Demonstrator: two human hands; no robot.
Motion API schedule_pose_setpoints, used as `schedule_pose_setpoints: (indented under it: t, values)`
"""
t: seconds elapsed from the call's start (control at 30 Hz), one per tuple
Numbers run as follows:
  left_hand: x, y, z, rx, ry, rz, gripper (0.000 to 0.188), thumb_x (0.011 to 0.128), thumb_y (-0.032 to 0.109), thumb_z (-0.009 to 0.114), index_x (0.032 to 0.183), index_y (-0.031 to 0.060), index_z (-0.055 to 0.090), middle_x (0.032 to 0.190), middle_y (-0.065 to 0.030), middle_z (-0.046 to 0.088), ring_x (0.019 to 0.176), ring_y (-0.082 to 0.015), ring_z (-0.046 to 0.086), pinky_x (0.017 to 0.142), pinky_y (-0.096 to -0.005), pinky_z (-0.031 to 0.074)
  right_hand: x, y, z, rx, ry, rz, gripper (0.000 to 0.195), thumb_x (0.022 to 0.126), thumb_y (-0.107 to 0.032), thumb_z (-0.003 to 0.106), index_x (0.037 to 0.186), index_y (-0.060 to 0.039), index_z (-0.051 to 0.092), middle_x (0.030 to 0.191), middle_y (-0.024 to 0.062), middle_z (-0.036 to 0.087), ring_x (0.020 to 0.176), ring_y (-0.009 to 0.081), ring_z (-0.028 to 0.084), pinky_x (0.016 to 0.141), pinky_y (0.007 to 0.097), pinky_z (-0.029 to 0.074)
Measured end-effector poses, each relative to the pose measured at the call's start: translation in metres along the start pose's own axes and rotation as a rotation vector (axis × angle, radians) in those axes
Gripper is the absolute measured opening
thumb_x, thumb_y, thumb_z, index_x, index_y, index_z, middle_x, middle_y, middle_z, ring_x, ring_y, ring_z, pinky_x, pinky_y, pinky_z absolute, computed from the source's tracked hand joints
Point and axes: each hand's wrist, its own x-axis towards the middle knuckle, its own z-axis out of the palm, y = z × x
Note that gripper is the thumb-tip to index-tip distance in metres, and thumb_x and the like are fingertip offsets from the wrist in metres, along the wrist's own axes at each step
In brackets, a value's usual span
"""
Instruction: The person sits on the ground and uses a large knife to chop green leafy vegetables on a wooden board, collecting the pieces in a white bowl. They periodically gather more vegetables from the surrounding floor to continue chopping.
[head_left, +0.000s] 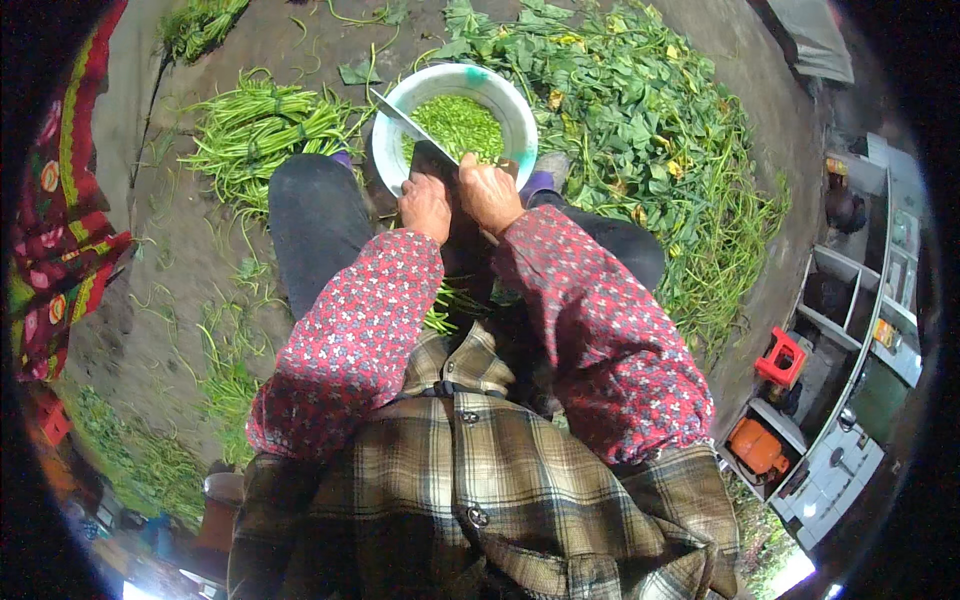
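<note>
My right hand (487, 191) grips a knife, its fingers wrapped around the handle. The pale blade (405, 116) slants up and left across the rim of a white plastic basin (388, 154). Finely chopped green stems (457, 124) fill the basin's bottom. My left hand (426, 206) is curled beside a dark flat surface (433, 157), perhaps a board, at the basin's near side; whether it holds anything is hidden. Green stem ends (446, 307) show below my hands, between my forearms.
Bundled green stems (262, 135) lie left of the basin. A large heap of leafy vines (630, 135) spreads to the right. My knees flank the basin. Farther right are a red plastic stool (781, 358), an orange gas cylinder (757, 448) and a tiled counter (832, 472). Patterned red cloth (56, 247) hangs at left.
</note>
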Motion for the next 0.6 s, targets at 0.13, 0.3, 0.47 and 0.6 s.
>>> schedule_pose_setpoints:
  t: [0.13, 0.3, 0.47, 0.6]
  values:
    - [0.000, -0.001, -0.002, -0.067, 0.131, 0.009, 0.014, 0.082, 0.012, 0.047, 0.090, 0.0006, 0.049, 0.086, -0.0129, 0.051, 0.082, -0.0288, 0.056, 0.064, -0.0374, 0.052, 0.004, 0.009, 0.012, 0.061, 0.021, 0.078, 0.015, 0.075, -0.008, 0.056, 0.079, 0.0039, 0.047, 0.064, 0.0234, 0.057, 0.063, 0.0394, 0.059, 0.052, 0.0458, 0.045]
    - [0.006, -0.004, -0.004, -0.147, 0.103, 0.034, 0.014, 0.082, 0.011, 0.044, 0.092, 0.0015, 0.043, 0.087, -0.0143, 0.051, 0.080, -0.0313, 0.058, 0.063, -0.0428, 0.051, 0.012, 0.044, 0.012, 0.316, 0.180, 0.055, 0.017, 0.078, -0.008, 0.058, 0.073, 0.0037, 0.047, 0.064, 0.0258, 0.053, 0.062, 0.0430, 0.055, 0.052, 0.0455, 0.041]
    - [0.004, -0.015, 0.001, -0.199, 0.120, 0.068, 0.013, 0.084, 0.011, 0.040, 0.094, 0.0027, 0.042, 0.091, -0.0168, 0.051, 0.081, -0.0362, 0.057, 0.064, -0.0462, 0.050, -0.003, 0.040, -0.008, 0.378, 0.364, 0.171, 0.019, 0.078, -0.011, 0.058, 0.075, 0.0055, 0.049, 0.065, 0.0273, 0.054, 0.064, 0.0440, 0.055, 0.056, 0.0477, 0.044]
    - [0.005, -0.017, -0.003, -0.229, 0.047, 0.081, 0.015, 0.085, 0.013, 0.039, 0.095, 0.0021, 0.041, 0.093, -0.0186, 0.051, 0.087, -0.0384, 0.055, 0.069, -0.0484, 0.048, -0.041, 0.033, -0.010, 0.436, 0.309, 0.233, 0.018, 0.079, -0.009, 0.057, 0.074, 0.0050, 0.047, 0.064, 0.0267, 0.053, 0.062, 0.0451, 0.054, 0.054, 0.0476, 0.043]
